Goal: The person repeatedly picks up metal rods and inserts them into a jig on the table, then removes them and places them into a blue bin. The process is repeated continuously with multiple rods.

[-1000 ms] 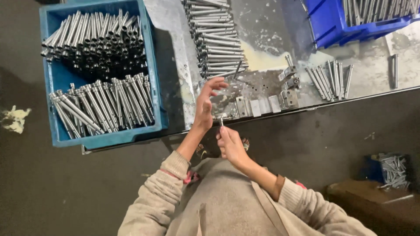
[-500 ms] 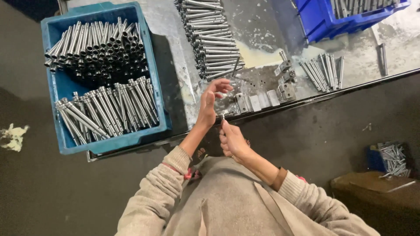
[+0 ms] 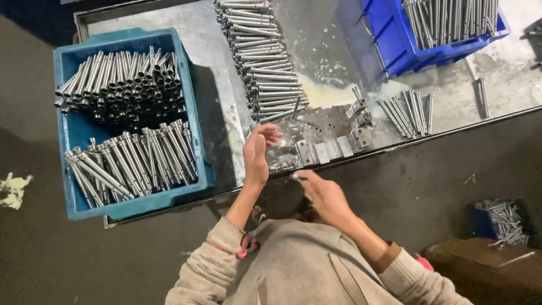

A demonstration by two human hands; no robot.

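Note:
My left hand (image 3: 257, 151) is raised at the metal table's front edge, fingers curled loosely, nothing clearly in it. It hovers beside a metal jig (image 3: 327, 148) made of small blocks on a perforated plate. My right hand (image 3: 323, 193) sits lower, just off the table edge, pinching a small silver metal piece (image 3: 296, 177) at its fingertips. A long row of silver metal rods (image 3: 261, 62) lies on the table beyond my left hand.
A light blue crate (image 3: 195, 121) full of metal tubes stands at the left. A dark blue bin (image 3: 415, 53) of rods sits at the back right, with a few loose rods (image 3: 405, 113) near it. A small box of rods (image 3: 502, 220) rests on the floor at right.
My right hand has dropped away from my left hand and moved down and right, off the table edge. My left hand has opened slightly. The camera view has shifted.

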